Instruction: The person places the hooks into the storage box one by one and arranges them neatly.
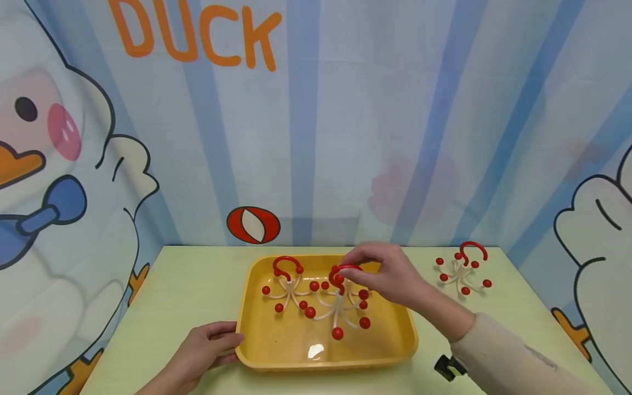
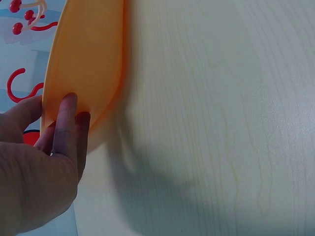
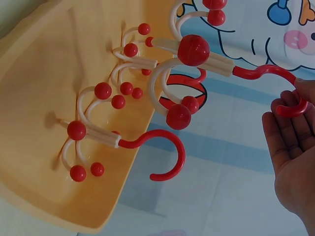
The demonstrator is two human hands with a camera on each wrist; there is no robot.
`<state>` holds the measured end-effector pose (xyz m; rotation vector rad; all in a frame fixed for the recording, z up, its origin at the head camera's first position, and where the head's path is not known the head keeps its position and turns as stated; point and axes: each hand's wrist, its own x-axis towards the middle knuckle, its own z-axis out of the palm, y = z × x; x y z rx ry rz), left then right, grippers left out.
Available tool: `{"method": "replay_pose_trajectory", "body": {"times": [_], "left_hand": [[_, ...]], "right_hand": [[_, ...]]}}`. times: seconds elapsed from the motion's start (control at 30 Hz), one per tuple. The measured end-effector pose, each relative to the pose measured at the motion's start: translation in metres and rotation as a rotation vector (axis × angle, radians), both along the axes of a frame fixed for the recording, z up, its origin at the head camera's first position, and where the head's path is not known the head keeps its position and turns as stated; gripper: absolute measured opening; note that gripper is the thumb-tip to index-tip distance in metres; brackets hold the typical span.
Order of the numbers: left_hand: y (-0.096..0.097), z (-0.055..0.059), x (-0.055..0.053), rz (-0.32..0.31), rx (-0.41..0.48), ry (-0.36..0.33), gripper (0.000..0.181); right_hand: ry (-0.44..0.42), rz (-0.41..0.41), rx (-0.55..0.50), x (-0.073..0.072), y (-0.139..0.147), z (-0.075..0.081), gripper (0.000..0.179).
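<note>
My right hand [image 1: 392, 271] pinches the red hook of a hanger [image 3: 219, 64] with several curved white arms tipped in red balls. This hanger is over the yellow tray [image 1: 276, 359]. Two similar hangers are in the tray: one at the left [image 1: 289, 291], and one [image 3: 101, 136] largely behind the held hanger in the head view. At the tray's left side, my left hand [image 1: 204, 345] grips the rim. Its thumb is at the top edge and its fingers [image 2: 65, 130] lie against the outer wall.
Another hanger [image 1: 464, 271] of this kind stands on the pale wooden table [image 1: 192, 285], right of the tray. A small black object [image 1: 449, 367] shows beside the right sleeve. Behind the table hangs a striped blue curtain [image 1: 340, 137] with cartoon ducks.
</note>
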<state>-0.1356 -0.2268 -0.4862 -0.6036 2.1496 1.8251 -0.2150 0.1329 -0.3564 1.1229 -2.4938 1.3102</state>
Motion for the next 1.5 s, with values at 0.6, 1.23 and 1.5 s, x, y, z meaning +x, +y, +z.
{"method": "replay_pose_trajectory", "body": {"times": [0.6, 1.23, 1.5], "left_hand": [[-0.001, 0.0, 0.0, 0.002, -0.001, 0.003, 0.046], [0.0, -0.002, 0.0, 0.004, 0.007, 0.011, 0.047], [0.0, -0.001, 0.002, 0.014, 0.019, 0.013, 0.046]], "right_hand": [[-0.024, 0.059, 0.002, -0.004, -0.035, -0.003, 0.006], [-0.047, 0.113, 0.028, -0.008, -0.066, -0.015, 0.009], [-0.072, 0.11, 0.053, -0.005, -0.079, -0.025, 0.011]]}}
